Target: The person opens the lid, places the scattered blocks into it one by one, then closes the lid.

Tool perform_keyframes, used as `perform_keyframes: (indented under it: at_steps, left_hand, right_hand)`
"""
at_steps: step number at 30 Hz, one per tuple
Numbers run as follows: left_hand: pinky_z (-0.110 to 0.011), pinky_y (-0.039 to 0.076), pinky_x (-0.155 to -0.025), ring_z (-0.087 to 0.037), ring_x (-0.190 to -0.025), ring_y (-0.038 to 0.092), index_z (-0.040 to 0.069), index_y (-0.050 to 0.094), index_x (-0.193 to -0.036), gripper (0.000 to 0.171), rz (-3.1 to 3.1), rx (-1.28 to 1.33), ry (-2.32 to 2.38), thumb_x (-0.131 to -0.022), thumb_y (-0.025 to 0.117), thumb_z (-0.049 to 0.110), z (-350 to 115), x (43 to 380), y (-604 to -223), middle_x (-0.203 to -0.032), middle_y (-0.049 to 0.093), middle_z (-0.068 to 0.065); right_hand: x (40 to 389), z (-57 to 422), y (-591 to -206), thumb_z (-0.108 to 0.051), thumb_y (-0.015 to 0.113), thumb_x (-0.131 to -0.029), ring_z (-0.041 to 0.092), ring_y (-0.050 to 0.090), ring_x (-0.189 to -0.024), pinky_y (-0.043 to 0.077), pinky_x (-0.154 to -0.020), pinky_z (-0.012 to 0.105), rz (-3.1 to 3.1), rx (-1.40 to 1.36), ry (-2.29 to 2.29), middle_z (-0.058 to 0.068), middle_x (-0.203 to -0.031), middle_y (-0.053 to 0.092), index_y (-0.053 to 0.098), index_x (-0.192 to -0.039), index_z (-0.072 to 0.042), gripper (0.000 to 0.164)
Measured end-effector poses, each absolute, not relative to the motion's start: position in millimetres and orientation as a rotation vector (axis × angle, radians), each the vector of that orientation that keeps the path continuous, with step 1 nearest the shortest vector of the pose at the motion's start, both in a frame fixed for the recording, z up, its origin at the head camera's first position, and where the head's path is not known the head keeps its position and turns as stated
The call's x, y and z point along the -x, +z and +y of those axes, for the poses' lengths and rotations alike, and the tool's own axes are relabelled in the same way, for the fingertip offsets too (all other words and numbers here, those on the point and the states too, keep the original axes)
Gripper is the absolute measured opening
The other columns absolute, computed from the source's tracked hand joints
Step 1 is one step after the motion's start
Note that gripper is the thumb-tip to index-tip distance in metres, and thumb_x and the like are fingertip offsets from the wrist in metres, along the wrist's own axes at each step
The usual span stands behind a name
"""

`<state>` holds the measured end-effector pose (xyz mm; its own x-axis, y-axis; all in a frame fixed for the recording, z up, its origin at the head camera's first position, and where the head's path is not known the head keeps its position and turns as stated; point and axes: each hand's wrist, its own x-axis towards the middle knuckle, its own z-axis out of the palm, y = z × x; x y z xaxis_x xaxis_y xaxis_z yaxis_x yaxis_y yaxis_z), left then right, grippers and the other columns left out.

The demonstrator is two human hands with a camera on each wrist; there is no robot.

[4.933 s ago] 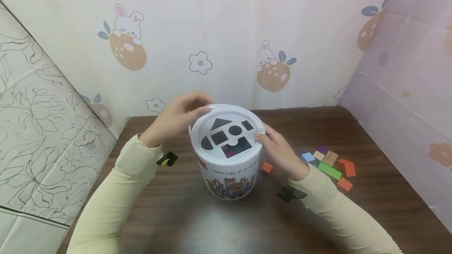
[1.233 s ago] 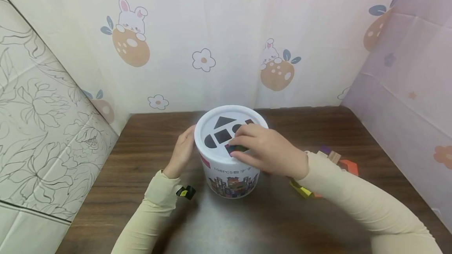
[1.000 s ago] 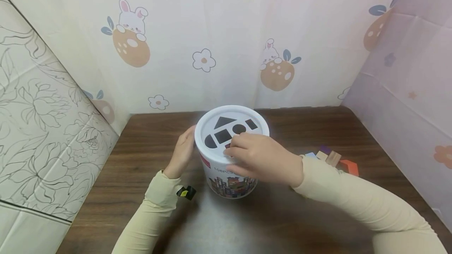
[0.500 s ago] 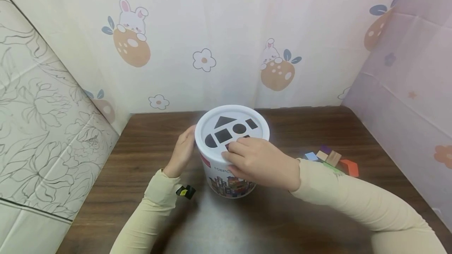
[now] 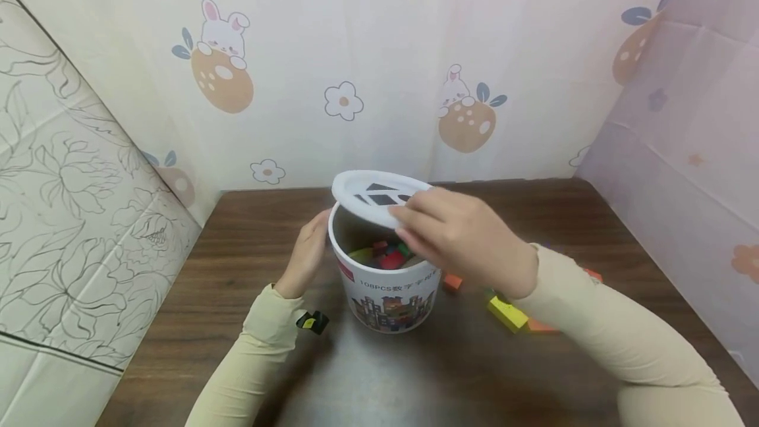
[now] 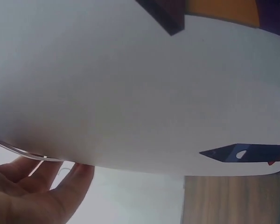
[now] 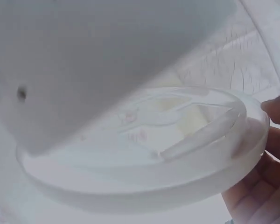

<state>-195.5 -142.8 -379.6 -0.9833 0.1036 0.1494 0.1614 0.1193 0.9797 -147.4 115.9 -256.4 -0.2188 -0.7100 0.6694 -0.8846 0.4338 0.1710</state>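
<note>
A white printed bucket stands upright on the table, with several coloured blocks visible inside. My right hand pinches the near right edge of its white lid, which has shaped holes. The lid is tilted up, and its near side is off the rim; whether its far edge touches the rim cannot be told. In the right wrist view, thumb and fingers hold the lid by its edge. My left hand rests against the bucket's left side, its fingers on the wall in the left wrist view.
Right of the bucket lie a small orange block, a yellow block and a flat orange block. My right forearm hides part of the other blocks. A patterned curtain hangs behind the wooden table.
The lid sat flat on the bucket before; my right hand, then at its near right part, has raised it and uncovered the blocks inside. My left hand has stayed at the bucket's side.
</note>
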Motion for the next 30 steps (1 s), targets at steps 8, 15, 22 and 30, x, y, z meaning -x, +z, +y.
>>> perform_keyframes:
  at_steps: [8,15,22,30]
  left_hand:
    - [-0.049,0.039,-0.110,-0.027,-0.124,0.054,0.007,0.058,-0.132,0.050,-2.315,0.320,-1.983,-0.104,0.035,0.042,-142.6,193.2,-377.6,-0.130,0.060,-0.015]
    - [-0.052,0.040,-0.109,-0.027,-0.124,0.053,0.010,0.055,-0.135,0.049,-2.347,0.310,-1.945,-0.103,0.037,0.042,-140.1,191.0,-376.6,-0.133,0.058,-0.013]
    - [-0.052,0.041,-0.108,-0.029,-0.123,0.052,0.013,0.054,-0.135,0.048,-2.307,0.307,-1.994,-0.104,0.035,0.044,-137.4,188.7,-377.3,-0.132,0.058,-0.011]
    - [-0.052,0.042,-0.107,-0.027,-0.123,0.053,0.014,0.054,-0.135,0.048,-2.301,0.308,-2.011,-0.104,0.035,0.045,-137.1,188.3,-377.7,-0.132,0.058,-0.011]
  right_hand:
    - [163.5,138.1,-244.4,-0.030,0.051,-0.101,0.019,0.058,-0.069,0.051,-0.056,0.027,-1.992,-1.191,0.508,0.014,-0.091,0.069,0.071,-0.112,0.000,0.038]
    - [181.7,161.6,-236.6,0.002,0.069,-0.085,0.009,0.055,-0.078,0.046,-0.069,0.007,-2.082,-0.890,0.863,0.016,-0.096,0.069,0.071,-0.111,0.003,0.026]
    - [210.4,183.6,-239.2,-0.013,0.061,-0.095,0.004,0.061,-0.079,0.051,-0.071,0.010,-2.033,-0.473,1.282,-0.016,-0.094,0.068,0.072,-0.112,0.001,0.025]
    - [252.2,213.6,-263.7,-0.018,0.061,-0.096,0.007,0.062,-0.081,0.052,-0.068,0.014,-1.906,-0.108,1.747,-0.008,-0.092,0.070,0.070,-0.116,0.002,0.030]
